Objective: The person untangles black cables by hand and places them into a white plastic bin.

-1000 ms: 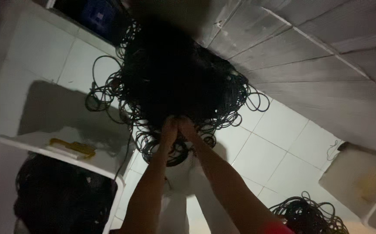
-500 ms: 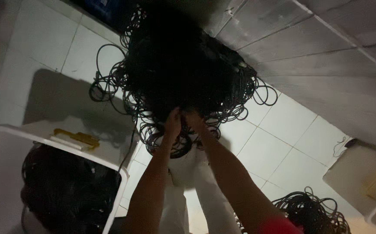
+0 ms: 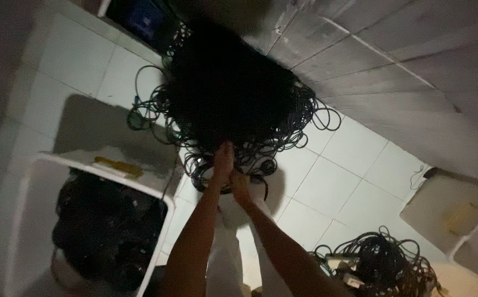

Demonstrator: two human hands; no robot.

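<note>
Two bare hands reached into the near edge of a big tangle of black cables (image 3: pixel 233 99) heaped on the white tiled floor (image 3: pixel 349 165). The left hand (image 3: pixel 223 159) and the right hand (image 3: pixel 240 184) met there, fingers (image 3: pixel 227 149) clenched on loops of the cable at the heap's rim, though the dim light hid the exact grip. Left of the fingers stood a white bin (image 3: pixel 27 220) filled with more dark cable. Right of the fingers and nearer the person lay a smaller cable pile (image 3: pixel 382 267).

A dim blue rectangular screen-like panel (image 3: pixel 142 19) sits at the top edge.
</note>
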